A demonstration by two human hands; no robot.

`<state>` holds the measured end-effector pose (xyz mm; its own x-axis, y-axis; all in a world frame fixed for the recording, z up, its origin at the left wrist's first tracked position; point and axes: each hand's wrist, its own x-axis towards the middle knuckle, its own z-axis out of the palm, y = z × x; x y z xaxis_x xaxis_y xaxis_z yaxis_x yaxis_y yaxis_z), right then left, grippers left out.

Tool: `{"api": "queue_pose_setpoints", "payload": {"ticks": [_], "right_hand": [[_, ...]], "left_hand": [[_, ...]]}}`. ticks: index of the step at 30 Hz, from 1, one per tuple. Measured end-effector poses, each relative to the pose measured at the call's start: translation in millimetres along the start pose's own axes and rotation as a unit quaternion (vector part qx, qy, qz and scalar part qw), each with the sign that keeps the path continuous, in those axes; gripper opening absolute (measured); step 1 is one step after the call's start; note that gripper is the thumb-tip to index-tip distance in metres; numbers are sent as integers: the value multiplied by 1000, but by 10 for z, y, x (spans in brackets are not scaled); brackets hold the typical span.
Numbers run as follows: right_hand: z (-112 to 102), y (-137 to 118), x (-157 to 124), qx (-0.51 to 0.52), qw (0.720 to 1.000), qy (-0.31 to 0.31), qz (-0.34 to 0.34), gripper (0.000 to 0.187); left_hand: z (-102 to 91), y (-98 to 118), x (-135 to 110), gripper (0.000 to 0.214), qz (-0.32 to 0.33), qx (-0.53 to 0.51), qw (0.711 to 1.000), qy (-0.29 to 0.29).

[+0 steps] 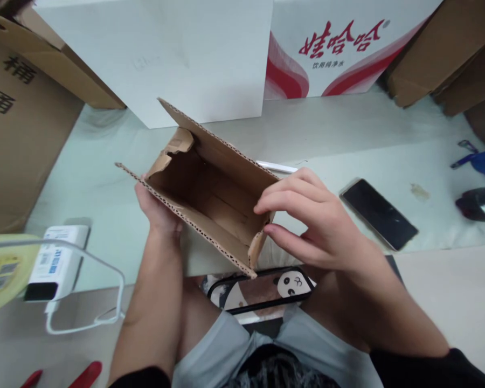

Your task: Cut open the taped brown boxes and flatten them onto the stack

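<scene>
A small brown cardboard box (pixel 222 199) is tilted with its top open, so I look into its bare inside. Two long flaps stand up along its sides, and short torn-edged flaps sit at the ends. My left hand (pixel 157 210) is wrapped round the box's left side, most of its fingers hidden behind and beneath the cardboard. At the right end, my right hand (pixel 307 221) pinches the short end flap (pixel 257 248), with the thumb at its edge and the fingertips over the opening.
Large white cartons (pixel 157 59) stand at the back, brown cartons (pixel 20 124) at both sides. A phone (pixel 379 213) lies to the right. To the left are a white power bank (pixel 59 261) with a cable and a yellow container (pixel 8 272). A panda-printed, black-rimmed item (pixel 262 291) is below the box.
</scene>
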<state>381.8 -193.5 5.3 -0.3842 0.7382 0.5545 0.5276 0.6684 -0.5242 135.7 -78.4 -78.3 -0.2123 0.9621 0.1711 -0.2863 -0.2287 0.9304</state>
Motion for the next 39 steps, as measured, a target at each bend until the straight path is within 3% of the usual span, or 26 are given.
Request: {"api": "queue_pose_setpoints", "payload": {"ticks": [4, 10, 14, 16, 21, 24, 28, 33, 36, 39], "right_hand": [[120, 88, -34, -51, 998, 18, -12, 32], [225, 127, -36, -45, 998, 36, -17, 29], [350, 174, -45, 19, 983, 182, -8, 48], [410, 217, -58, 36, 976, 213, 18, 59], [464, 336, -97, 94, 995, 40, 18, 39], [452, 387, -119, 148, 989, 25, 7, 41], [417, 398, -120, 200, 980, 0, 15, 43], [455, 391, -146, 189, 982, 6, 16, 43], [520, 466, -216, 219, 971, 40, 85, 58], [538, 598, -294, 259, 934, 33, 243, 63]], "left_hand": [[-60, 88, -9, 47, 66, -30, 997, -11], [-95, 188, -76, 34, 206, -14, 976, -66], [-114, 142, -23, 29, 240, 38, 968, -58], [-116, 130, -11, 35, 228, 45, 971, -52], [-133, 112, -53, 46, 195, 46, 979, -42], [-191, 99, -63, 53, 201, 85, 974, -67], [-257, 110, -43, 31, 253, 188, 944, -101], [-260, 158, 1, 45, 242, 243, 932, -113], [-280, 191, 49, 43, 215, 242, 942, -90], [-326, 239, 103, 34, 183, 230, 953, -68]]}}
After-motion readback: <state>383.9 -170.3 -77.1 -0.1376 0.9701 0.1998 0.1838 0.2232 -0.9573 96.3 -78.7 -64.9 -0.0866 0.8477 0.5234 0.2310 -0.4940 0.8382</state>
